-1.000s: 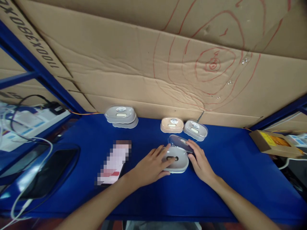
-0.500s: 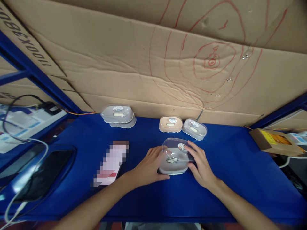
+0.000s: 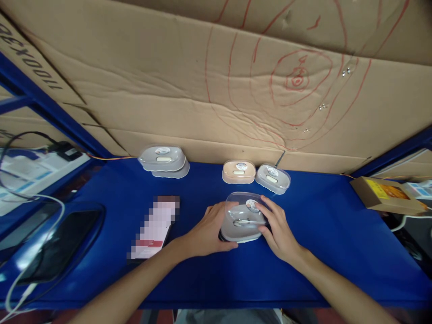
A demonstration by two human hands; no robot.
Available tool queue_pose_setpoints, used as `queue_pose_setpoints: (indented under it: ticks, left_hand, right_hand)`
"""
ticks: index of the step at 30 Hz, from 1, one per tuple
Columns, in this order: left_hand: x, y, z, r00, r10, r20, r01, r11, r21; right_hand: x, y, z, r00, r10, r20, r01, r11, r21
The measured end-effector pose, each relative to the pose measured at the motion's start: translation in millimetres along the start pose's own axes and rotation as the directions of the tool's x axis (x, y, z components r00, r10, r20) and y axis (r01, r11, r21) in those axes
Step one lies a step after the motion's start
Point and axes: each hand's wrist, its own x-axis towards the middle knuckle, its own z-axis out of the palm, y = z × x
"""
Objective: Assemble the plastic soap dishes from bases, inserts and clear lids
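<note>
A grey oval case with a clear cover [image 3: 243, 227] is between my hands near the middle of the blue table. The cover bears a round sticker and looks raised at its back edge. My left hand [image 3: 209, 230] grips the case's left side, thumb along the front. On the right side, my right hand [image 3: 278, 229] holds the clear cover, its fingertips by the sticker. Behind the case stand a peach case [image 3: 239, 173] and a grey case [image 3: 273, 179], each with a clear cover. Stacked grey cases [image 3: 162, 159] sit at the back left.
A phone with a blurred screen [image 3: 155, 227] lies left of my left hand. Farther left are a dark phone [image 3: 64, 243], white cables and a power strip [image 3: 37, 173]. A cardboard box [image 3: 388, 195] sits at the right. A cardboard wall [image 3: 151, 90] rises behind.
The view has shifted slightly. My hands keep hold of the case, and the clear cover sits a little differently over the grey part.
</note>
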Motion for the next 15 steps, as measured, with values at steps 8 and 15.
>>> queue_pose_setpoints:
  ticks: [8, 15]
  left_hand:
    - [-0.5, 4.8, 6.2, 0.986, 0.162, -0.025, -0.152, 0.961, 0.230]
    - [0.6, 4.1, 7.2, 0.999, -0.045, 0.010, 0.044, 0.994, 0.096]
  right_hand:
    - [0.0, 0.0, 2.5, 0.999, -0.020, 0.035, 0.020, 1.000, 0.002]
    - [0.2, -0.1, 3.4, 0.998, -0.022, 0.061, 0.021, 1.000, 0.018]
